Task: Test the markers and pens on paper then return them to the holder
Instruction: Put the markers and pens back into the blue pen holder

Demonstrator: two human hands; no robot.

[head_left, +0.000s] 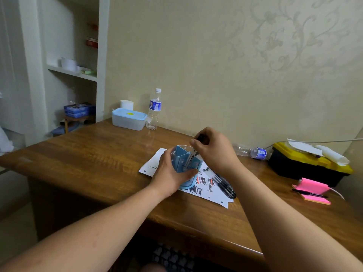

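Holder (181, 160): clear cup with blue dividers forming compartments, upright on the paper (214, 195), mid-desk towards the wall edge. No writing legible on it. Left hand (170, 173): grip wrapped round the holder's near side, thumb across its front. Right hand (214, 152): grip pinched on the black upper end of a pen (194, 153), whose clear barrel slants down into one compartment; cannot tell which, nor whether the other compartments hold anything. Paper: white punched sheets, marked with black and orange-red test strokes, no readable words. Loose pens (224, 183): several black-capped ones lying together on the paper, just right of the holder. Desk (98, 154): brown wood. At its wall edge to the left, a plastic box (128, 119) with a pale blue lid bearing a yellow spot, contents not visible; beside it an upright bottle (154, 108), blue label, print too small to read, nearly empty. A second bottle (251, 152), same kind of label, lies on its side at the wall edge. Right corner: black-and-yellow toolbox (306, 165), lid down, white papers on top. Near it, pink sticky notes (312, 189) with a dark marker (309, 193) lying across them.
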